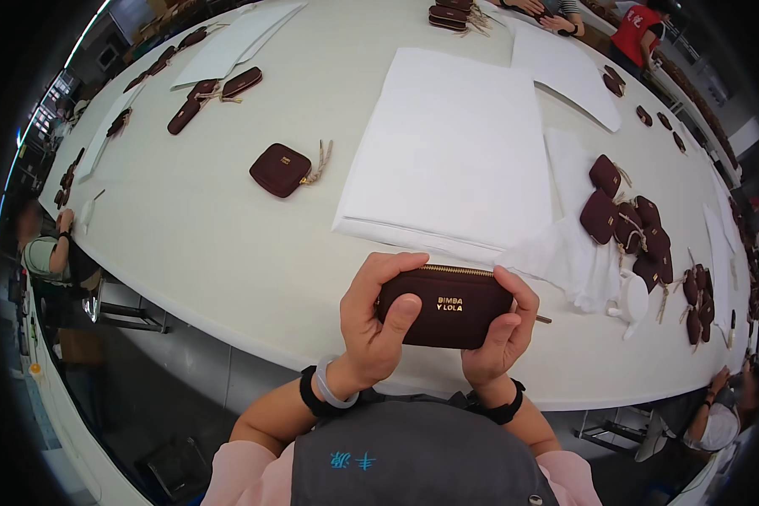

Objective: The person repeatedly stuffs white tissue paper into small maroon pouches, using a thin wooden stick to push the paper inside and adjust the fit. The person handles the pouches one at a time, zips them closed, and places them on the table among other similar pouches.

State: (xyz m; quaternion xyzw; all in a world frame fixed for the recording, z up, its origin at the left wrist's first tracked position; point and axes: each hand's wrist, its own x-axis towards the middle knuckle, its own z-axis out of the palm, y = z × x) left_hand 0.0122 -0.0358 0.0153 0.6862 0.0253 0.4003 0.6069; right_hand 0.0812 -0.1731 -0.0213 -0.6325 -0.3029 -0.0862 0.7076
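A dark maroon zip purse (pixel 447 325) with gold lettering on its front is held level between my two hands, its gold zipper along the top edge. My left hand (pixel 375 325) grips its left end, thumb on the front face. At the right end, my right hand (pixel 506 333) has its fingers over the top corner and its thumb against the front. The back of the purse is hidden from me. Farther off, to the left, another maroon purse (pixel 280 169) lies flat with a braided beige cord (pixel 320 165) at its side.
A stack of white sheets (pixel 455 143) covers the table's middle. To the right are a heap of maroon purses (pixel 600 216), crumpled white tissue (pixel 578 266) and a white round dispenser (pixel 631 299). Co-workers sit around the white table (pixel 228 236), one at left (pixel 49 253).
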